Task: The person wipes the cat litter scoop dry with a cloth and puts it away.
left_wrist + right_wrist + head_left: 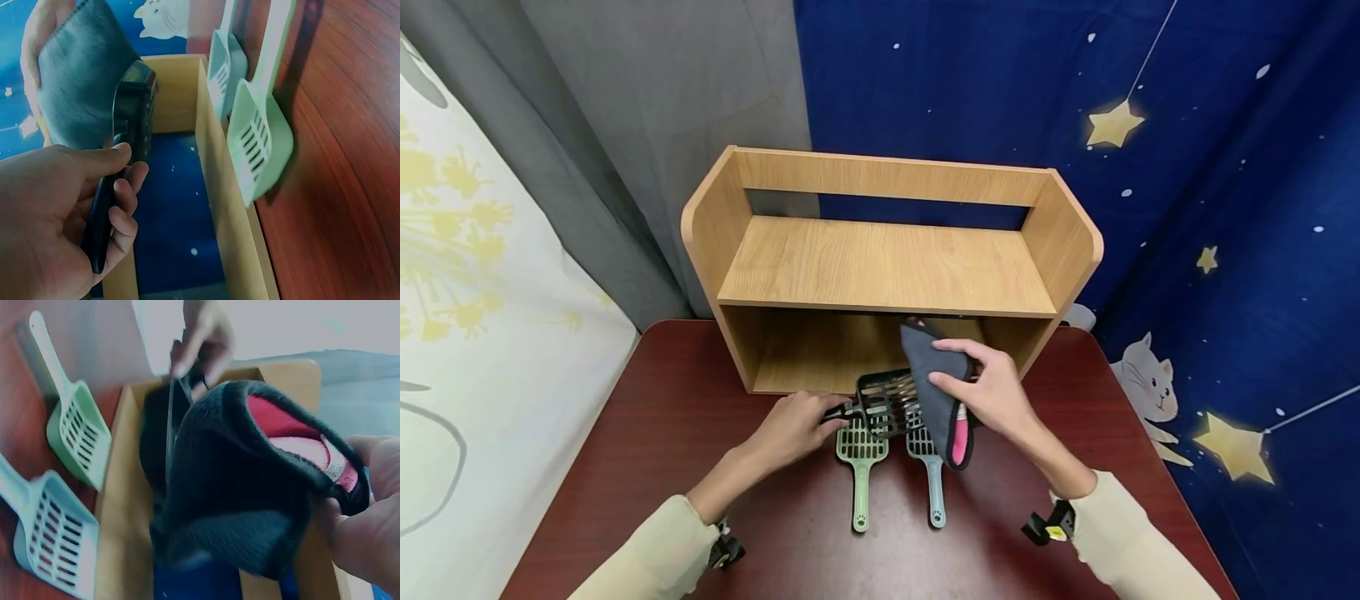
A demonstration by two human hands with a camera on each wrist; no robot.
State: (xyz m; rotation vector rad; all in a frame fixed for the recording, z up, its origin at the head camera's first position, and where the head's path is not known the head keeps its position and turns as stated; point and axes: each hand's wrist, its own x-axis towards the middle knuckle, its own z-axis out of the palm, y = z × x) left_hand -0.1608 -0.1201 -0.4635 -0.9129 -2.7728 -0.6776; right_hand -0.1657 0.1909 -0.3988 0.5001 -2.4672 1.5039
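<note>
In the head view my left hand (pixel 793 429) grips a black slotted litter scoop (pixel 883 408) by its handle, above the front of the wooden shelf. My right hand (pixel 992 392) pinches a folded dark grey cloth (pixel 934 375) with a pink inner side, which covers the scoop's right end. The left wrist view has my fingers and thumb curled round the black handle (pixel 100 225), the cloth (pixel 81 81) right behind the scoop head. In the right wrist view the cloth (pixel 237 469) hides part of the scoop; whether they touch I cannot tell.
A green slotted scoop (pixel 862 467) and a light blue one (pixel 931 467) lie on the dark red table (pixel 700 467), heads toward the shelf. The two-tier wooden shelf (pixel 887 262) stands at the back. Curtains hang behind and beside the table.
</note>
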